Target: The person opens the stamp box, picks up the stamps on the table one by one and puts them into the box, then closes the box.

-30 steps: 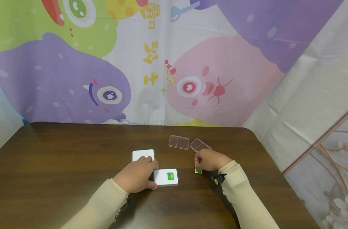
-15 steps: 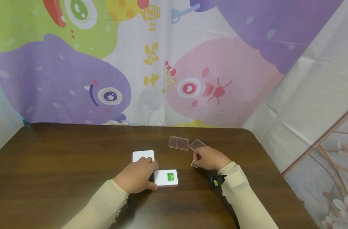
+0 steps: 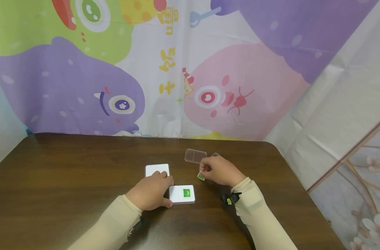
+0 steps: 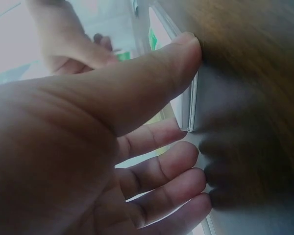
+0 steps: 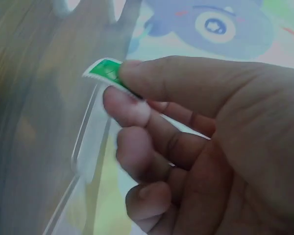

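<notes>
Below the head view's centre, the right hand pinches a green stamp, above right of the white case that the left hand touches, fingers spread — a slack pinch could drop the stamp, a bump skew the case.

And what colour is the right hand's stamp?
The stamp is green, edged in white, clearest in the right wrist view.
</notes>
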A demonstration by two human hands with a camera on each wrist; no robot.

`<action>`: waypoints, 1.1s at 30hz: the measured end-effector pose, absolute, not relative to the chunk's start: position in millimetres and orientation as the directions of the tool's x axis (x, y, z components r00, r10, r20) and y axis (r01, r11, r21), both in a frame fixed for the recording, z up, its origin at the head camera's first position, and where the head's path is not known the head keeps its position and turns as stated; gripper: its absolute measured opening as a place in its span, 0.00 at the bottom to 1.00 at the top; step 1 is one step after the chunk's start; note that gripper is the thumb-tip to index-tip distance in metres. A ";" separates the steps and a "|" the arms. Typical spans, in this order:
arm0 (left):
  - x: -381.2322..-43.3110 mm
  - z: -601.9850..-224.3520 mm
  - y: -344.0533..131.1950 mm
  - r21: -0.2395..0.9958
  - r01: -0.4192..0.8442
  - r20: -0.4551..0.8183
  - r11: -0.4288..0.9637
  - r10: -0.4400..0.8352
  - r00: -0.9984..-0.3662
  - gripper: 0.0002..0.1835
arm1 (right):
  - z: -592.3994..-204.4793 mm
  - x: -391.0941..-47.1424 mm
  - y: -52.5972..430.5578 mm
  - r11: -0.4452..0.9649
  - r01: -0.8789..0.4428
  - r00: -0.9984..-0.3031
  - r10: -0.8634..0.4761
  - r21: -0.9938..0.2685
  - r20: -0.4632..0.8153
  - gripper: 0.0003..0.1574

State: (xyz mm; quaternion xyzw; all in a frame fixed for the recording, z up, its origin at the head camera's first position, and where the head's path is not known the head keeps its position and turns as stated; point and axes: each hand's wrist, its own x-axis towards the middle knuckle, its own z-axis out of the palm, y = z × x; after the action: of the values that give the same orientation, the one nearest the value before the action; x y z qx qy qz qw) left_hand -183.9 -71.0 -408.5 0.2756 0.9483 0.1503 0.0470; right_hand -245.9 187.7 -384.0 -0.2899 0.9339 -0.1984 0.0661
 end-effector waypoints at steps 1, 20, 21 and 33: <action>-184.0 -408.6 -71.1 0.310 0.510 -0.004 0.803 0.537 -0.843 0.27 | -382.7 -244.6 183.4 0.739 -0.523 -0.817 -0.577 -0.426 0.002 0.09; -183.5 -404.5 -68.8 0.339 0.455 -0.030 0.823 0.493 -0.870 0.28 | -396.7 -232.2 116.4 0.590 -0.557 -0.648 -0.749 -0.585 -0.139 0.06; -183.3 -404.3 -68.7 0.340 0.453 -0.028 0.824 0.491 -0.871 0.28 | -397.4 -231.8 115.8 0.594 -0.563 -0.650 -0.748 -0.575 -0.137 0.06; -182.5 -402.8 -69.5 0.349 0.447 -0.031 0.823 0.487 -0.873 0.29 | -405.2 -228.8 112.6 0.651 -0.644 -0.686 -0.724 -0.401 -0.075 0.07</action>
State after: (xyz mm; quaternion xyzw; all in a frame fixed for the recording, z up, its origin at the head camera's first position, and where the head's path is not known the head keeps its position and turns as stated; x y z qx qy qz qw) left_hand -182.5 -69.5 -402.8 0.2451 0.9530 0.1680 0.0592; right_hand -228.8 112.6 -405.2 -0.3795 0.9014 -0.1741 0.1148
